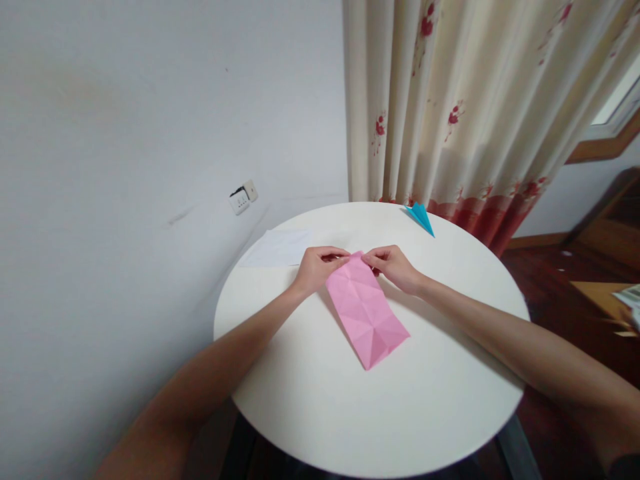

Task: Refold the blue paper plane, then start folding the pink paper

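Observation:
A pink sheet of paper (pixel 364 303), long and crossed by several fold creases, slants over the round white table (pixel 300 413). Its near end rests on or close to the tabletop, while the far end is raised between my hands. My left hand (pixel 323 268) pinches the far left corner between thumb and fingers. On the opposite side, my right hand (pixel 395 267) pinches the far right corner the same way. Some fingertips of both hands are hidden behind the paper.
A blue folded paper plane (pixel 421 218) lies at the table's far right edge. White paper sheets (pixel 277 248) lie at the far left, near the wall. A wall socket (pixel 239 201) is beyond them. A floral curtain (pixel 450 120) hangs behind the table.

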`<state>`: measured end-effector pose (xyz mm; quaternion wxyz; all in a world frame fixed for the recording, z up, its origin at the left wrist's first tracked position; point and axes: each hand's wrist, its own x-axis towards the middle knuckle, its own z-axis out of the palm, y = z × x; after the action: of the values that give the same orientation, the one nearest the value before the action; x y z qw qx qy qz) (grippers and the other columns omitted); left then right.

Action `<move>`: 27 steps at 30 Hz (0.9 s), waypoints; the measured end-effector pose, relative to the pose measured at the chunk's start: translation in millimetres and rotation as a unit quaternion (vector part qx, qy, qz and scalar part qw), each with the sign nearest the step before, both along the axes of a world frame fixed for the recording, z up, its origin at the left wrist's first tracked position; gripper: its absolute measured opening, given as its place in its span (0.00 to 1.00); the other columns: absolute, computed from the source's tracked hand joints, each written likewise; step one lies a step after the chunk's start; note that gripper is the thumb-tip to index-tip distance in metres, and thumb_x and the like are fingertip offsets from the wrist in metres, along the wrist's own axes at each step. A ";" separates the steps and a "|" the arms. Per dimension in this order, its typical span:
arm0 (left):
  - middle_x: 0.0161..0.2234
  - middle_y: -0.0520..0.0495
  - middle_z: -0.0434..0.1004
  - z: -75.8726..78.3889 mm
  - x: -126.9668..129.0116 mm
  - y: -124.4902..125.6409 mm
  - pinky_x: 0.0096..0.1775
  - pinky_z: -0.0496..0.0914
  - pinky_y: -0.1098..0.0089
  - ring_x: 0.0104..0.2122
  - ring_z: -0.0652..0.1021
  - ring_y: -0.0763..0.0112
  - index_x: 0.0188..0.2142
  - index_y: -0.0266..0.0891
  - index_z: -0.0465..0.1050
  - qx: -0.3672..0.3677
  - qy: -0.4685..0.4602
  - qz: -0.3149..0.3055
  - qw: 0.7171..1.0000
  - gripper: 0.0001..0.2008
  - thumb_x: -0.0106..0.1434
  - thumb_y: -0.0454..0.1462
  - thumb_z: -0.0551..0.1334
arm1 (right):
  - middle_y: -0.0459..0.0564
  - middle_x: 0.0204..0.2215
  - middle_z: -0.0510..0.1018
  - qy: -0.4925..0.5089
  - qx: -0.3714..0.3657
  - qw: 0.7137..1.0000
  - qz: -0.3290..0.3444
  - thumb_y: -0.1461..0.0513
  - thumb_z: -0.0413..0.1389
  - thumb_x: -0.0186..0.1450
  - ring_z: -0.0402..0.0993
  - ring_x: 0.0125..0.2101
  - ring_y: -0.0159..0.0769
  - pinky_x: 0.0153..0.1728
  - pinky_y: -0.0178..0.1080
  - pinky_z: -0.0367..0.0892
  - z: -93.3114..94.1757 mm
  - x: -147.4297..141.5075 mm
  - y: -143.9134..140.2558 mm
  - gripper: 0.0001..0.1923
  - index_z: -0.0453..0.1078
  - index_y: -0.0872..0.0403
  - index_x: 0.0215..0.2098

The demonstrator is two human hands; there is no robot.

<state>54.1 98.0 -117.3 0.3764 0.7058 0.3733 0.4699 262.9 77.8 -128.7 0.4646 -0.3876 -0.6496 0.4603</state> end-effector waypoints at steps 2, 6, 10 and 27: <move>0.32 0.43 0.83 0.0 -0.3 -0.3 0.33 0.72 0.71 0.31 0.80 0.66 0.33 0.36 0.82 0.005 -0.003 -0.001 1.000 0.14 0.53 0.45 0.73 | 0.43 0.19 0.66 0.011 0.001 1.000 -0.001 0.47 0.60 0.58 0.59 0.23 0.29 0.26 0.35 0.57 -0.6 -1.6 0.2 0.22 0.67 0.56 0.21; 0.34 0.42 0.83 -0.7 -0.6 1.2 0.36 0.73 0.69 0.33 0.80 0.65 0.33 0.36 0.82 0.005 0.005 -0.020 1.000 0.15 0.54 0.46 0.72 | 0.42 0.17 0.61 -0.020 0.033 0.999 -0.008 0.46 0.57 0.60 0.56 0.22 0.28 0.24 0.35 0.54 -1.5 -4.1 -0.6 0.23 0.61 0.54 0.18; 0.33 0.42 0.82 -0.9 -0.9 2.2 0.38 0.73 0.69 0.33 0.80 0.65 0.33 0.35 0.82 -0.001 0.014 -0.033 0.999 0.16 0.55 0.47 0.71 | 0.43 0.18 0.62 -0.069 0.079 0.994 -0.022 0.47 0.53 0.63 0.55 0.22 0.29 0.24 0.35 0.51 -3.9 -4.7 -1.1 0.23 0.63 0.54 0.20; 0.32 0.42 0.83 4.7 0.7 -6.0 0.34 0.73 0.69 0.30 0.80 0.65 0.31 0.35 0.83 -0.023 -0.010 -0.030 0.999 0.17 0.52 0.48 0.73 | 0.46 0.24 0.74 -0.066 0.117 0.990 -0.046 0.51 0.55 0.65 0.64 0.25 0.32 0.27 0.35 0.58 -4.6 -7.3 -6.2 0.18 0.76 0.57 0.29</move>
<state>54.8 92.0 -112.6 0.4104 0.7032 0.3591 0.4562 255.5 71.6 -133.3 0.4836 -0.3892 -0.7098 0.3330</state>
